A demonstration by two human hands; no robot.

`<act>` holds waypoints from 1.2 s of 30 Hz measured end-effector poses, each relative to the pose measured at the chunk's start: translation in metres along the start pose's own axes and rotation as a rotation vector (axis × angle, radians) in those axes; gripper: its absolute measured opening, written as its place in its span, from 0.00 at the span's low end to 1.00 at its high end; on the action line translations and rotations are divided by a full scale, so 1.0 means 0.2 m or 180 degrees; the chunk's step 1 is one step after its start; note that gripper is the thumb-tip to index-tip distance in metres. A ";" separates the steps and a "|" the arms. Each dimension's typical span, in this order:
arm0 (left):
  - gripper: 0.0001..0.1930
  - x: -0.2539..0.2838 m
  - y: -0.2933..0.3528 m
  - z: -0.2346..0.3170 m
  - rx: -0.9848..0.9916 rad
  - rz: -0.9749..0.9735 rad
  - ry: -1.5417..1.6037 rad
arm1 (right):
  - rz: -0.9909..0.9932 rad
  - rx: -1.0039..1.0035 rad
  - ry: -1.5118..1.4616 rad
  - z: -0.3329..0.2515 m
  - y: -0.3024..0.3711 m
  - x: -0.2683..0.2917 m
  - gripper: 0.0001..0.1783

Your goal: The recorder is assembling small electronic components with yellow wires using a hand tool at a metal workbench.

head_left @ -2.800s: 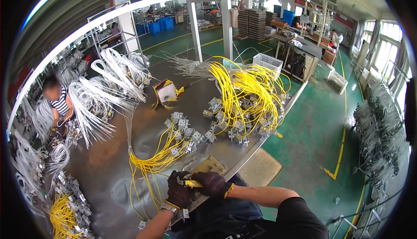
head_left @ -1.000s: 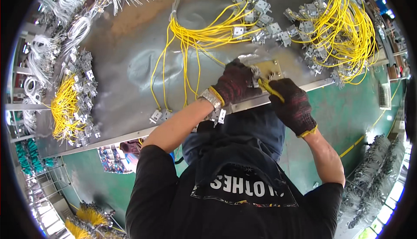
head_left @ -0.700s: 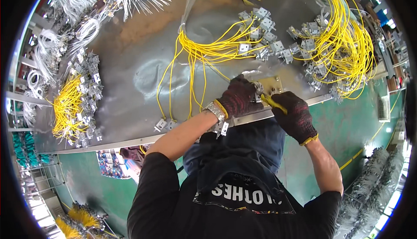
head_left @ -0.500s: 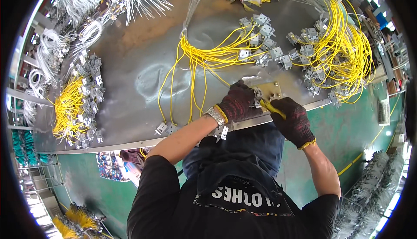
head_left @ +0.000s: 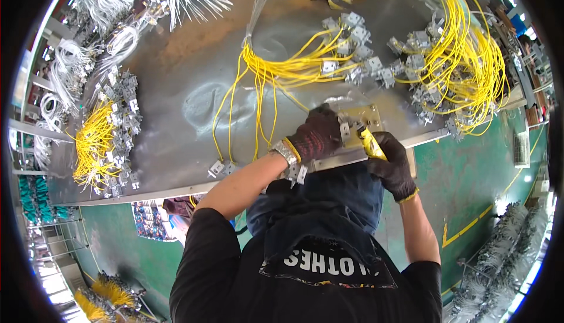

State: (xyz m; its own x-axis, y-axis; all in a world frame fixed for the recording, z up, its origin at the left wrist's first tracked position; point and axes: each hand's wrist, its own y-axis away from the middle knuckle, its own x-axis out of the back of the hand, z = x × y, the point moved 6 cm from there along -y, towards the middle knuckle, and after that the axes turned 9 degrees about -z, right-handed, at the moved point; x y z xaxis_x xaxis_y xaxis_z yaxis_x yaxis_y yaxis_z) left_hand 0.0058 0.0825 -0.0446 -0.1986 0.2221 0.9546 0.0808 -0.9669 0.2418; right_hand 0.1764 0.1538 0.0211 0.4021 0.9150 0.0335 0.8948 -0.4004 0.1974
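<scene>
Grey steel worktable (head_left: pixel 194 88) over green floor (head_left: pixel 470 188)

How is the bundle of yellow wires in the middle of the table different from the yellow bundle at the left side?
The middle bundle is spread out: long strands fan toward the table's near edge and its metal connectors sit in a group at its far right end. The left bundle is a compact heap, with connectors packed around it. The gloved left hand is close to the middle bundle; the left bundle lies far from both hands. Both have yellow wires with grey metal connectors.

Camera: my single head-worn fisheye | Facing: steeply down over my torso onto the metal workbench (head_left: pixel 176 88) | Range: close, arm's reach | Edges: curved, dark rim
</scene>
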 end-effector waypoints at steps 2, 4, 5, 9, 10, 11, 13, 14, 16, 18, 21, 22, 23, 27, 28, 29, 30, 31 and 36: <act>0.26 0.10 0.06 0.02 -0.0883 0.1204 0.0092 | -0.0489 -0.0085 -0.1580 0.15 0.04 -0.05 0.32; 0.21 0.14 0.06 -0.02 -0.0843 0.1543 0.0742 | -0.0663 0.0068 -0.1628 0.35 0.08 -0.07 0.33; 0.23 0.13 0.00 -0.06 -0.0901 0.1259 0.2877 | -0.0715 -0.0063 -0.2254 0.41 0.10 -0.11 0.32; 0.42 0.20 0.13 -0.04 -0.1050 0.2201 0.1045 | -0.0556 -0.0423 -0.3413 0.60 0.13 -0.23 0.30; 0.42 0.19 0.13 -0.03 -0.1055 0.2191 0.1045 | -0.0474 -0.0454 -0.3476 0.62 0.12 -0.25 0.30; 0.44 0.18 0.15 -0.04 -0.0906 0.2096 0.1082 | -0.0833 -0.0358 -0.3762 0.55 0.11 -0.29 0.28; 0.45 0.18 0.15 -0.05 -0.0767 0.2004 0.1107 | -0.0731 -0.0326 -0.3524 0.48 0.09 -0.29 0.28; 0.46 0.20 0.16 -0.03 -0.0909 0.2098 0.1049 | -0.0610 -0.0301 -0.3279 0.47 0.10 -0.28 0.28; 0.47 0.21 0.17 0.00 -0.1065 0.2194 0.0990 | -0.0968 -0.0369 -0.3771 0.54 0.12 -0.30 0.27; 0.46 0.22 0.19 0.01 -0.0634 0.2366 0.0723 | -0.1345 -0.0444 -0.4262 0.51 0.14 -0.33 0.26; 0.43 0.24 0.17 0.00 -0.0913 0.2134 0.0955 | -0.0268 -0.0749 -0.3632 0.53 0.15 -0.25 0.28; 0.43 0.24 0.17 0.00 -0.0907 0.2136 0.0950 | -0.0277 -0.0749 -0.3632 0.52 0.15 -0.25 0.28; 0.41 0.24 0.18 0.00 -0.0859 0.2247 0.0932 | -0.0335 -0.0648 -0.3284 0.51 0.15 -0.25 0.29; 0.34 0.16 0.11 -0.05 -0.0433 0.1530 0.1370 | -0.0511 -0.0432 -0.2407 0.36 0.13 -0.24 0.28; 0.34 0.16 0.12 -0.04 -0.0433 0.1532 0.1371 | -0.0437 -0.0392 -0.1843 0.32 0.13 -0.22 0.25; 0.29 0.20 0.14 -0.01 -0.0131 0.1292 0.1096 | -0.0416 -0.0386 -0.1846 0.31 0.12 -0.22 0.25; 0.24 0.22 0.15 0.00 0.0182 0.1055 0.0818 | -0.0005 0.0439 -0.0133 0.22 0.11 -0.16 0.21; 0.24 0.25 0.15 0.01 0.0174 0.1053 0.0818 | 0.0408 0.1235 0.1594 0.11 0.12 -0.16 0.18; 0.31 0.27 0.13 -0.03 0.0807 -0.0220 0.1544 | 0.1149 0.1051 0.3329 -0.04 0.08 -0.05 0.17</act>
State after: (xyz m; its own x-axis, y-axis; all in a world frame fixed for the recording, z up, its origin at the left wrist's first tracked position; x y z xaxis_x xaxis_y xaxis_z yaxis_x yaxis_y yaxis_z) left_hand -0.0087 0.0683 0.0127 -0.6344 0.1430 0.7597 0.2725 -0.8783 0.3928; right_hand 0.1848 0.1387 0.0316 0.4256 0.2766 0.8616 0.8298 -0.4992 -0.2496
